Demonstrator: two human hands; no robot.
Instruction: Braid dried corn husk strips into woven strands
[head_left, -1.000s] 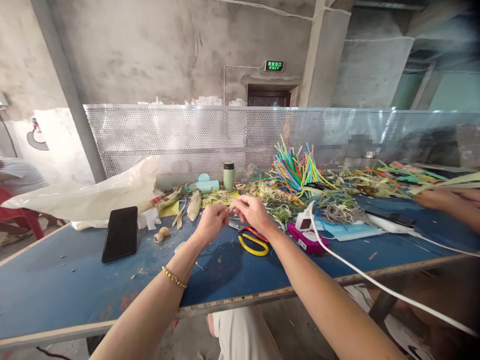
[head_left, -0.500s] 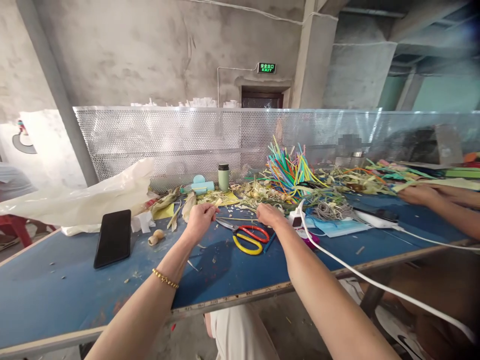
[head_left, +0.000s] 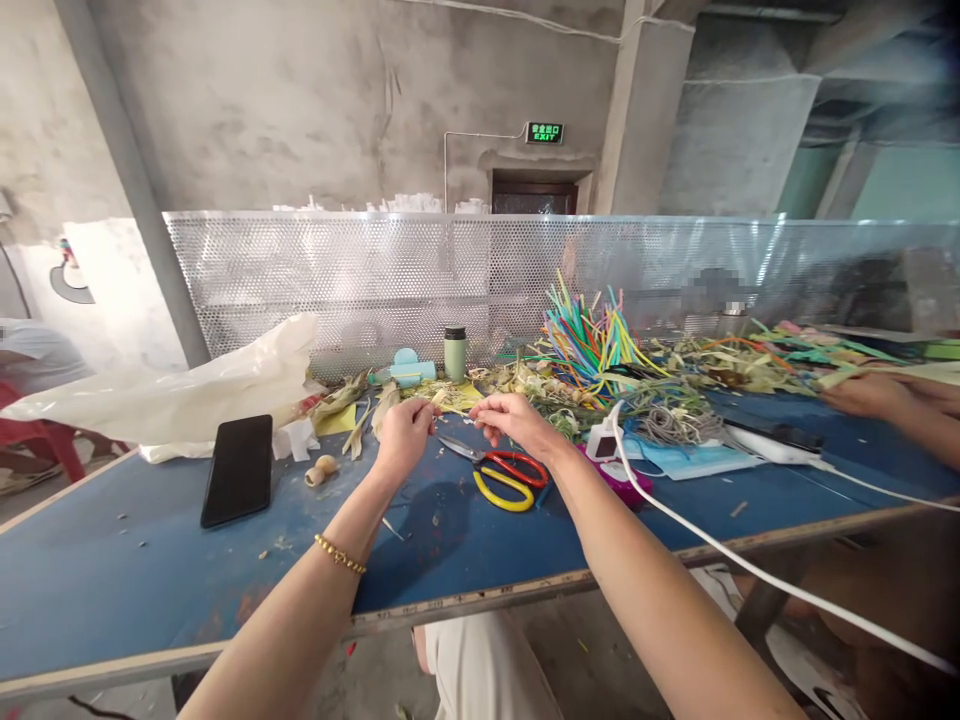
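My left hand [head_left: 406,431] is raised a little above the blue table [head_left: 150,570], fingers curled in a pinch on a thin pale strip [head_left: 448,406] that I cannot name surely. My right hand [head_left: 510,420] hovers close beside it, fingers also pinched toward the same strip. Just below my right hand lie scissors [head_left: 504,474] with one red and one yellow handle, blades pointing left. A heap of dried husk scraps [head_left: 525,385] spreads behind both hands.
A black phone [head_left: 240,469] lies at the left beside a cream plastic bag [head_left: 187,390]. Coloured strips [head_left: 592,335] fan up at the back, near a green flask [head_left: 455,353]. A white cable [head_left: 750,570] crosses the right. Another person's hand [head_left: 870,393] works at far right.
Half a second ago both hands were down at the table, the right one reaching by the scissors. Now they are lifted and brought together again around the thin strip.
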